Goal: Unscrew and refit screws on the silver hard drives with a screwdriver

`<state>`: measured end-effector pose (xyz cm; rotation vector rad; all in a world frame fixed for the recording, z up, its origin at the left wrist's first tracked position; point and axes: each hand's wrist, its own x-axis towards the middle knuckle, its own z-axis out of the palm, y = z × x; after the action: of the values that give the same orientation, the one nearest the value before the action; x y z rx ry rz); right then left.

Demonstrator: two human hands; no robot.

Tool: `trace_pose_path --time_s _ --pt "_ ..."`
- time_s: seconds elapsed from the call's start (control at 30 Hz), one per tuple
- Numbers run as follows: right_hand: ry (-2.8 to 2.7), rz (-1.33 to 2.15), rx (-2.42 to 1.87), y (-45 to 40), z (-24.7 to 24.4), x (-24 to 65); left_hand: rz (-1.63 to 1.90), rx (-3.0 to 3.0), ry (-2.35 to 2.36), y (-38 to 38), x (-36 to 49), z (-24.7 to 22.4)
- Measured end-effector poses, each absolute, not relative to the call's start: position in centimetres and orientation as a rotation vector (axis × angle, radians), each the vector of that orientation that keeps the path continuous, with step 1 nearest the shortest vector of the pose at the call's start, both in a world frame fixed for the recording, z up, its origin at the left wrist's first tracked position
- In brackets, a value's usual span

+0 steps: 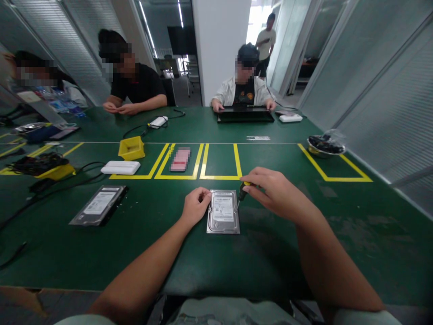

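A silver hard drive point(223, 212) with a white label lies flat on the green table in front of me. My left hand point(196, 205) is closed at its upper left edge, the thumb and fingers pressed to the drive's side. My right hand point(270, 192) grips a small screwdriver point(242, 192) with a dark and yellow handle. The screwdriver is tilted, its thin tip at the right edge of the drive. Whether the tip sits in a screw is too small to tell.
Left lies a second hard drive point(99, 203) in a clear bag. Beyond are a white power bank point(121, 167), a yellow bin point(131, 148) and a blurred pink item point(180, 159). A metal bowl point(325, 146) stands far right. Two people sit across the table; one holds a black panel point(246, 115).
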<state>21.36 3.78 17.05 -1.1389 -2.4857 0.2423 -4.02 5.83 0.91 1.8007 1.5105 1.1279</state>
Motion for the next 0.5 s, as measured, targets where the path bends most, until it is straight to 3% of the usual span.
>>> trace_pose_path --time_s 0.5 --pt "-2.472 0.346 -0.993 3.16 17.48 21.71 1.114 1.797 1.509 5.64 -3.89 1.11"
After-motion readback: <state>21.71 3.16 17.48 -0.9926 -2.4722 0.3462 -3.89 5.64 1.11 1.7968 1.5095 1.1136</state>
